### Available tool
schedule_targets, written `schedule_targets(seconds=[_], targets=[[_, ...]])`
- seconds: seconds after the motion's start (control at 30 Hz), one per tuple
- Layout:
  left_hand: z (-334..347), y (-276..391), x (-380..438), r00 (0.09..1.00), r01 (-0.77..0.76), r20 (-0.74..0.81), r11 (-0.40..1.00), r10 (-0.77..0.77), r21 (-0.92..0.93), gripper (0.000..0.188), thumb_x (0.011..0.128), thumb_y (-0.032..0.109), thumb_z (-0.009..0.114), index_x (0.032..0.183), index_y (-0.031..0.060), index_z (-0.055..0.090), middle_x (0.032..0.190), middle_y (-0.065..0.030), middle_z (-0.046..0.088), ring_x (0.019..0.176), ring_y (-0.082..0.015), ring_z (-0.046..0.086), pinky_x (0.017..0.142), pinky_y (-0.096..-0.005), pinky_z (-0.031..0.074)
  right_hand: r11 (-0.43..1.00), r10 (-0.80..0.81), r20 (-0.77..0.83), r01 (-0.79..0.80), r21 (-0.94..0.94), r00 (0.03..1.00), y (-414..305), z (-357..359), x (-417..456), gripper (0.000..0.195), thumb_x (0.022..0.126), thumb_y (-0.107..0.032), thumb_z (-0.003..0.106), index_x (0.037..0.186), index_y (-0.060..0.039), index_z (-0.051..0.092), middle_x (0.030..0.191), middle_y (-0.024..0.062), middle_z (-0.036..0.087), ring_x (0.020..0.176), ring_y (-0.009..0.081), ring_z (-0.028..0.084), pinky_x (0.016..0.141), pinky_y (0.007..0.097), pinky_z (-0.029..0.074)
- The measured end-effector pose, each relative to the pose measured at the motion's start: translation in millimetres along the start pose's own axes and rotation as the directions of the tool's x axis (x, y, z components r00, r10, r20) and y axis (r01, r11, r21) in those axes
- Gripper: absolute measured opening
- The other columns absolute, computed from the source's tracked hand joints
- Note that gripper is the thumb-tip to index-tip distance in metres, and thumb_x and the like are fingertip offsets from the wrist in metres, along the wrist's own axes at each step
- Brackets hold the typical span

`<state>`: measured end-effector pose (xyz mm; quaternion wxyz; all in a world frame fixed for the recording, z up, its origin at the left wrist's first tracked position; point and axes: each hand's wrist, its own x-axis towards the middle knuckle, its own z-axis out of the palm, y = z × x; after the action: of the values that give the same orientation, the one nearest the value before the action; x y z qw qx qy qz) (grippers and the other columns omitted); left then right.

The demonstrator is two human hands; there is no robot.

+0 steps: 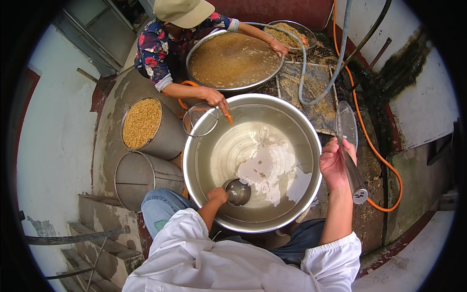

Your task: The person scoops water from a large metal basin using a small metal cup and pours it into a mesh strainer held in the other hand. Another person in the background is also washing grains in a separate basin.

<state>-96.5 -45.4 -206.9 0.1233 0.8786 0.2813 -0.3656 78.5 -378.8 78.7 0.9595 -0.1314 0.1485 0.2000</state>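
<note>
A wide stainless steel basin (255, 98) of clear water stands before me. My left hand (218, 195) grips a round metal ladle (237, 193) at the basin's near left side, with the ladle's cup at the water. Beyond the right rim, my right hand (336, 160) is raised, fingers closed around a long-handled metal skimmer (346, 120). Its perforated disc points away from me, and the handle's end shows near my forearm. Over the far left rim hangs a wire mesh strainer (200, 119) with an orange handle, held by a co-worker's hand (215, 99).
Opposite, the co-worker's other hand (279, 47) touches a second basin (281, 69) of cloudy water and grain. To the left stand a bucket of grain (142, 124) and a tilted metal bucket (135, 175). Grey (303, 80) and orange (396, 182) hoses run along the right.
</note>
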Motion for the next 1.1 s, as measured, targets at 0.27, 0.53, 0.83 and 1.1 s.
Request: schedule_targets(seconds=[0.27,0.53,0.83,1.1], targets=[[-2.7,2.4,-3.3,1.0,0.008,0.011,1.0,-0.007,-0.006,0.043,0.079,0.038,0.051,0.105,0.0065,0.066,0.112,-0.0158,0.062,0.106,-0.0318,0.058,0.09,-0.0426,0.046,1.0,0.003,-0.011,-0.003,0.0,1.0,0.4,0.7,0.0,0.015,0.085,-0.018,0.055,0.084,-0.003,0.057,0.067,0.0032,0.056,0.063,0.0135,0.057,0.057,0.0242,0.048],[-11.2,7.6,-11.5,0.997,0.018,0.068,0.999,-0.02,0.029,0.042,0.081,0.034,0.05,0.11,0.0073,0.065,0.117,-0.0132,0.061,0.11,-0.0287,0.057,0.092,-0.0379,0.045,1.0,0.012,-0.034,-0.012,0.009,0.999,1.0,0.8,1.2,0.015,0.084,-0.018,0.056,0.084,-0.0031,0.056,0.068,0.003,0.056,0.062,0.0134,0.056,0.056,0.0243,0.048],[-9.0,4.8,-9.1,0.998,-0.01,0.059,1.0,0.008,0.03,0.042,0.079,0.034,0.05,0.109,0.0072,0.065,0.116,-0.0133,0.061,0.109,-0.0293,0.058,0.092,-0.0383,0.045,1.0,0.01,-0.021,-0.01,-0.004,1.0,2.4,-1.7,2.8,0.015,0.085,-0.018,0.056,0.084,-0.003,0.057,0.068,0.0032,0.057,0.063,0.0136,0.057,0.056,0.0243,0.048],[-6.7,2.0,-6.7,0.999,-0.012,0.032,1.0,0.012,0.007,0.044,0.08,0.039,0.052,0.106,0.0056,0.066,0.115,-0.0157,0.061,0.108,-0.031,0.058,0.091,-0.0409,0.046,1.0,0.013,-0.01,-0.013,0.003,1.0,2.5,-2.4,3.0,0.016,0.085,-0.018,0.055,0.084,-0.0025,0.057,0.068,0.0035,0.057,0.063,0.0141,0.057,0.057,0.0246,0.049]])
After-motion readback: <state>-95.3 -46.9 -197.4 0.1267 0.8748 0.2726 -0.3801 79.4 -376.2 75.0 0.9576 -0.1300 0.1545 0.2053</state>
